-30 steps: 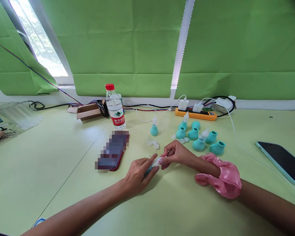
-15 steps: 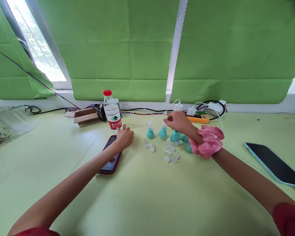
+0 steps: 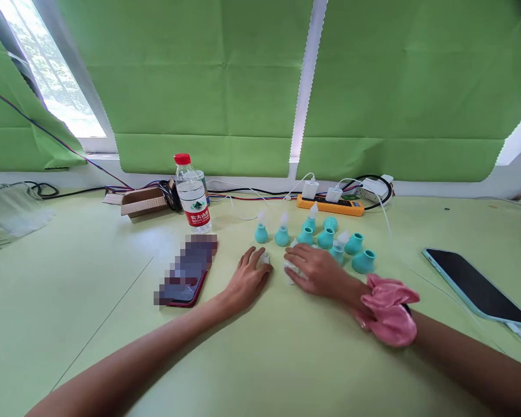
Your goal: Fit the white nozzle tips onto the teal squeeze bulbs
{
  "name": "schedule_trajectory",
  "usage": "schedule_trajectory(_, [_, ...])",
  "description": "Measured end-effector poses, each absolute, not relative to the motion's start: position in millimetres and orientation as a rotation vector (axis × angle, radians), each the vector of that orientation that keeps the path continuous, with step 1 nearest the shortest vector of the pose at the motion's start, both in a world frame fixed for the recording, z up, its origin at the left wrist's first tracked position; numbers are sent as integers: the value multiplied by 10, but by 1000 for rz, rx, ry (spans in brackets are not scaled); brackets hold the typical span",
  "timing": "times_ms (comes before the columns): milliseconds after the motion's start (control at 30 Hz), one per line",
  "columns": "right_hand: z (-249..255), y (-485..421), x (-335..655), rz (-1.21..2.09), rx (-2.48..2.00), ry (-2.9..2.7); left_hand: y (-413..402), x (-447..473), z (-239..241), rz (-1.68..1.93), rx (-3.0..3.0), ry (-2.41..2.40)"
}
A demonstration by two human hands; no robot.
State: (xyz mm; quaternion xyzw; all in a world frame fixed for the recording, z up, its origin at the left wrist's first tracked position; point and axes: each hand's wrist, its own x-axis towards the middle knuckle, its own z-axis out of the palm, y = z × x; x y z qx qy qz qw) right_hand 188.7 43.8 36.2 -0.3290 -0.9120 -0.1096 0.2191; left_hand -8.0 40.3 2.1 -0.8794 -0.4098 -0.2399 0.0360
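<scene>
My left hand (image 3: 248, 281) rests palm down on the table, fingers spread, its fingertips at some small translucent white pieces (image 3: 265, 258). Beside it, my right hand (image 3: 319, 269) lies with stretched fingers over more clear plastic pieces (image 3: 289, 265), partly hiding them. A pink scrunchie (image 3: 391, 313) circles the right wrist. Behind the hands stand a teal bulb (image 3: 261, 233) and a second teal bulb (image 3: 282, 236), both with a translucent pointed tip on top. Several more teal bulbs are grouped to the right, among them an open-necked bulb (image 3: 363, 262) lying tilted.
A water bottle (image 3: 193, 200) stands at the left behind a phone (image 3: 184, 278). Against the wall are a small cardboard box (image 3: 143, 202), cables and an orange power strip (image 3: 330, 205). At the right lies another phone (image 3: 477, 286) with a charging cable.
My left hand has moved right, from near the bottle and phone to the white pieces. My right hand has left a bulb's tip and come nearer, down over the clear pieces.
</scene>
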Motion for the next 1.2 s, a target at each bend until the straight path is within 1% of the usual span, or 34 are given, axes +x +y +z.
schedule_trajectory(100, [89,366,1882,-213,-936,-2548,409,-69,-106,-784,-2816,-1193])
schedule_trajectory(200, [-12,344,1864,-61,-917,-2482,432,-98,-126,-827,-2893,-1158])
schedule_trajectory(367, [-54,289,1836,210,-866,-2324,405,-120,-73,-959,-2713,-1406])
schedule_trajectory(433, [-73,288,1843,205,-932,-2293,393,-115,-59,-905,-2629,-1514])
schedule_trajectory(600, [-54,294,1876,-16,-1138,-2348,407,-107,-45,-764,-2608,-1613])
schedule_trajectory(700, [15,255,1869,-62,-1244,-2395,426,-113,-40,-799,-2685,-1599])
schedule_trajectory(800, [58,225,1846,18,-1260,-2428,431,-116,-41,-921,-2768,-1532])
schedule_trajectory(1000, [-5,247,1834,329,-1058,-2284,413,-108,-21,-1023,-2876,-1399])
schedule_trajectory(1200, [-24,247,1840,374,-1019,-2219,400,-120,-1,-1113,-2945,-1379])
